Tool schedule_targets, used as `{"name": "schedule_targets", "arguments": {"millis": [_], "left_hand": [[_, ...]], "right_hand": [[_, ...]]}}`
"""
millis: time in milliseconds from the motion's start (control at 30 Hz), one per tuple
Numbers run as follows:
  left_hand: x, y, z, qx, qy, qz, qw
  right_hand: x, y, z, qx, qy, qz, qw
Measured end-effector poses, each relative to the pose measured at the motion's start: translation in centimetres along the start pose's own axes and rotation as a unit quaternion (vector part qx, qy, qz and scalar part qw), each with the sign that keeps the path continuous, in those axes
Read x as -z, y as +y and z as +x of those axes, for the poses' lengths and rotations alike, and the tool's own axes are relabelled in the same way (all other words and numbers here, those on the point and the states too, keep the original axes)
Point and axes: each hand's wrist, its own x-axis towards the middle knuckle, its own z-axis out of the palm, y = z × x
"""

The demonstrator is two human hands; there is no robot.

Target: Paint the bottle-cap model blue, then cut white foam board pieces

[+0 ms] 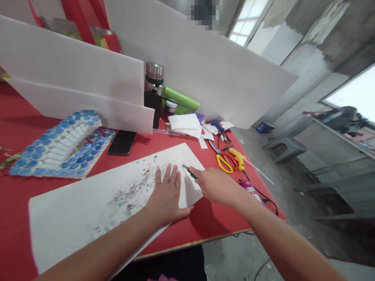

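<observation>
A long white foam board [67, 214], smudged with dark specks, lies at a slant on the red table [170, 242]. My left hand [165, 195] presses flat on it near its right end, fingers spread and the thumb out past the board's near edge. My right hand [212, 185] is wrapped round a cutter knife [190, 172] with a dark green handle. The index finger stretches along the knife, and its blade points up and left over the board's right end. Whether the blade touches the board I cannot tell.
Left of centre are a black phone [122, 142] and a blue-and-white decorated piece [58, 146]. Scissors [225, 162], a yellow glue gun [238, 158] and a blue glue gun [217, 125] lie at the right. Large white boards [187, 66], a flask [154, 74] and a green roll [181, 98] stand or lie behind.
</observation>
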Motion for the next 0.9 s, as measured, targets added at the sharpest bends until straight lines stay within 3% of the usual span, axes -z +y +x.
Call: {"name": "schedule_targets", "arguments": {"millis": [200, 433, 567, 633, 733, 900], "left_hand": [[-0.1, -0.1, 0.2, -0.002, 0.011, 0.007, 1.000], [0.3, -1.1, 1.2, 0.045, 0.005, 0.027, 0.999], [0.2, -1.3, 1.3, 0.047, 0.000, 0.028, 0.998], [0.0, -1.3, 1.2, 0.044, 0.008, 0.031, 0.999], [-0.1, -1.1, 0.6, 0.034, 0.014, 0.030, 0.999], [0.5, -0.3, -0.8, 0.029, -0.012, 0.017, 0.999]], "right_hand": [[-0.8, 0.4, -2.7, -0.012, -0.028, -0.006, 1.000], [-2.9, 0.3, -5.9, -0.019, -0.044, -0.027, 0.998], [-3.6, 1.9, -8.2, -0.041, -0.046, 0.011, 0.998], [-3.8, 3.5, -9.1, -0.058, -0.019, 0.071, 0.996], [-4.8, 6.0, -8.7, -0.121, 0.077, 0.156, 0.977], [-8.5, 7.3, -3.7, -0.200, 0.176, 0.261, 0.928]]}}
